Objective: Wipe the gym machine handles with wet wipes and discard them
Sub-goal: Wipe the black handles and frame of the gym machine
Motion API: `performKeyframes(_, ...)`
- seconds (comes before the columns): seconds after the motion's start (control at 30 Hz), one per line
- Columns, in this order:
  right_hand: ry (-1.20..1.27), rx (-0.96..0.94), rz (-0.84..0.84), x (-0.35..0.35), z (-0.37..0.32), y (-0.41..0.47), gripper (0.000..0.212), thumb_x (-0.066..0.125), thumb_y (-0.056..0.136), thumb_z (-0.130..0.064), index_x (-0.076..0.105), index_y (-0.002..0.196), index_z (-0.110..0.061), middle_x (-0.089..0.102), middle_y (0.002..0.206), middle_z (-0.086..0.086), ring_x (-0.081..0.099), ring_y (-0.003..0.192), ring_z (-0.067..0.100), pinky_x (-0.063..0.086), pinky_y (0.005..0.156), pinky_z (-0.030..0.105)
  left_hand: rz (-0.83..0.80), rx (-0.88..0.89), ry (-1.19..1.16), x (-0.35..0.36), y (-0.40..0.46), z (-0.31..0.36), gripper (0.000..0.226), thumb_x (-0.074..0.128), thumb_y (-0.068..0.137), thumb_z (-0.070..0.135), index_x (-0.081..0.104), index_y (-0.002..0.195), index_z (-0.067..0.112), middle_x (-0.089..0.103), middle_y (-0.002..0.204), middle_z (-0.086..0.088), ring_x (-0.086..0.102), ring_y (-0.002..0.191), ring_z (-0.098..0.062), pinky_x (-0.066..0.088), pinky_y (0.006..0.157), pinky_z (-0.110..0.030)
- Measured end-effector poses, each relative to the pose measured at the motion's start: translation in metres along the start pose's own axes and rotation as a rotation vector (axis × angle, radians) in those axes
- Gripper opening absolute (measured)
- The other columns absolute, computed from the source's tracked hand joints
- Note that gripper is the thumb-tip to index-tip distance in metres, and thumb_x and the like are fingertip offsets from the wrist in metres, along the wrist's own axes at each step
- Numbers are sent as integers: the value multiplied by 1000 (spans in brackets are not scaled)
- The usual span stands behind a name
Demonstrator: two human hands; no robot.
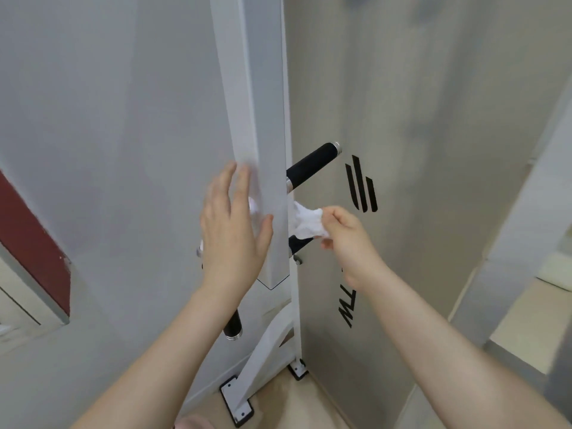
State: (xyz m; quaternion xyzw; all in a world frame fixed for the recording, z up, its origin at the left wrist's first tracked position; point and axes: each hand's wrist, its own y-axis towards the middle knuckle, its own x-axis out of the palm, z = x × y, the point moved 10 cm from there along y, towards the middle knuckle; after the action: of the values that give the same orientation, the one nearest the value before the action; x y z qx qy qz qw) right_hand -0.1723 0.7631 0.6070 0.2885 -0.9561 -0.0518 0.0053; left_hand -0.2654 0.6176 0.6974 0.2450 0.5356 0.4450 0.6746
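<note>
Corner of a room: beige floor [297, 404], pale grey wall [93, 119] on the left, taupe panel [433, 150] on the right. A white machine frame is standing in the corner, its foot plates [236, 404] sitting on the floor nearest the camera. A white post [263, 150] is rising through the centre and is blocking the view of where the handles join it.

Left hand [232, 230] is lying flat, fingers straight, against the post's left face. Right hand [346, 233] is pinching a crumpled white wipe [306, 224] just right of the post, over a black handle [298, 244] mostly hidden beneath it. A lower handle [232, 326] is showing below the left forearm. An upper handle [312, 165] is sticking out further back.

Panel is showing a black striped logo [360, 184] and black letters [348, 311], partly hidden by the right wrist, unreadable.
</note>
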Motion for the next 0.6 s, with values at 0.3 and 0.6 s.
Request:
performKeyframes(0.3, 196, 181, -78, -82, 12, -114, 48, 31, 99, -40, 67, 79, -15, 59, 60, 2, 48, 49, 10, 37, 50, 22, -598, -101, -762, 79, -76, 114, 12, 57, 74, 45, 59, 85, 41, 64, 82, 9, 58, 76, -8, 46, 63, -18)
performKeyframes(0.6, -110, -60, 77, -225, -13, -218, 19, 48, 95, -23, 62, 94, -11, 64, 68, -8, 56, 61, 5, 43, 59, 21, -857, -278, -1083, 125, -137, 260, 11, 67, 82, 23, 60, 82, 32, 66, 67, 10, 60, 60, -7, 50, 56, -25)
